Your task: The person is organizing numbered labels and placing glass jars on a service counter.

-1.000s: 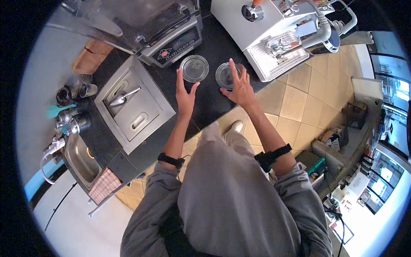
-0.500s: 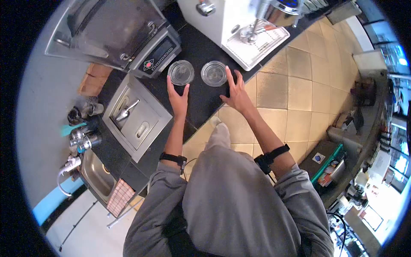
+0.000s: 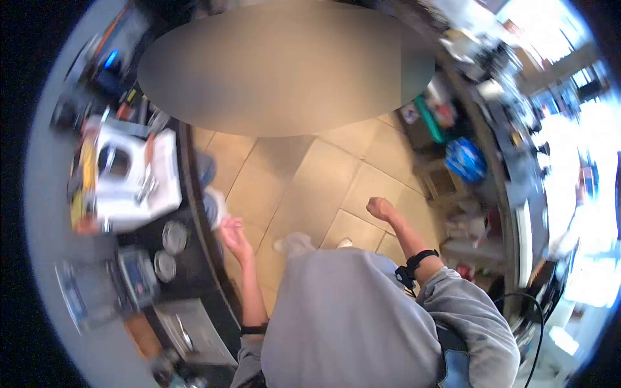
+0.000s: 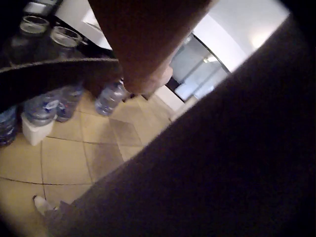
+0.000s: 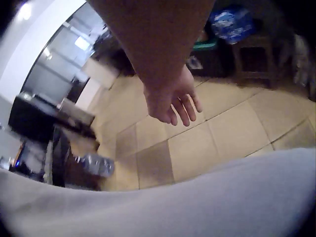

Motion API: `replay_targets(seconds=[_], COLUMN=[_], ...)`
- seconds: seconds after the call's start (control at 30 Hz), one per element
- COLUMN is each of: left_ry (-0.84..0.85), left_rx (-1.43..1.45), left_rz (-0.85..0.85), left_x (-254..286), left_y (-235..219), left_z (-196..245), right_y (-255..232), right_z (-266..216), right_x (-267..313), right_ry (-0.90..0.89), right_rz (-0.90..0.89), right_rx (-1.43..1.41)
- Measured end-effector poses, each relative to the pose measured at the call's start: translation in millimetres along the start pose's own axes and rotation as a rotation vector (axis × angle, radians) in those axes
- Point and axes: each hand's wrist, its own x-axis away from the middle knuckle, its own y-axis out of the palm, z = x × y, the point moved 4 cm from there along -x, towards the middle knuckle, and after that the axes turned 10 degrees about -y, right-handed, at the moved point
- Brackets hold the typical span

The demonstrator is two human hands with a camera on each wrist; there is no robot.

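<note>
My left hand (image 3: 235, 238) hangs over the floor just beyond the counter edge, fingers loosely bent with nothing in them. My right hand (image 3: 381, 209) is out to the other side, also empty; in the right wrist view its fingers dangle loosely above the tiles. Two round clear glass jars stand side by side on the dark counter (image 3: 200, 278), left of my left hand and apart from it: one jar (image 3: 174, 237) near the white machine, the other jar (image 3: 165, 266) near the blender (image 3: 137, 275). Their open rims show in the left wrist view.
A white espresso machine (image 3: 162, 187) stands on the left counter, with a steel inset (image 3: 200, 330) nearer me. Large water bottles (image 4: 111, 96) stand on the tiled floor. To the right are a blue bag (image 3: 464, 160) on a stool and a cluttered counter. A blurred patch covers the head view's top.
Both hands have come away from beside the two jars, which stay on the counter. The body has turned right, so the counter now lies along the left and open floor shows ahead.
</note>
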Motion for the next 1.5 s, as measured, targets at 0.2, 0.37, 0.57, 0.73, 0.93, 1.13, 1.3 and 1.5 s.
replay_targets(seconds=[0.2,0.37,0.57,0.73,0.93,1.13,1.3,1.5], left_ry=[-0.170,-0.178,0.093,0.102,-0.097,-0.349,0.750,0.548], left_rx=[-0.101,-0.440,-0.908,-1.194,-1.478,-1.654,-1.409,-0.900], left_rz=[-1.027,-1.700,-2.059,-1.990,-1.948,-1.711,-2.047,-2.276], left_x=[106,220,274,239,185,198,312,505], left_y=[255,385,479,515,544,629,764,852], left_z=[19,26,-46,-110,-114,-110,-97,86], right_y=[28,101,253,336,312,80,-29,-249], right_z=[143,169,140,114,193,302,388,384], right_x=[191,340,441,446,447,479,504,547], right_ry=[0.379,0.757,1.134,1.199,1.163,1.059,0.926,0.838], right_rz=[0.129,0.477,0.771,0.699,0.730,1.040,1.145,1.573], right_rx=[-0.162,-0.521,-1.164,-1.377,-1.333,-1.145,-0.838,-0.680])
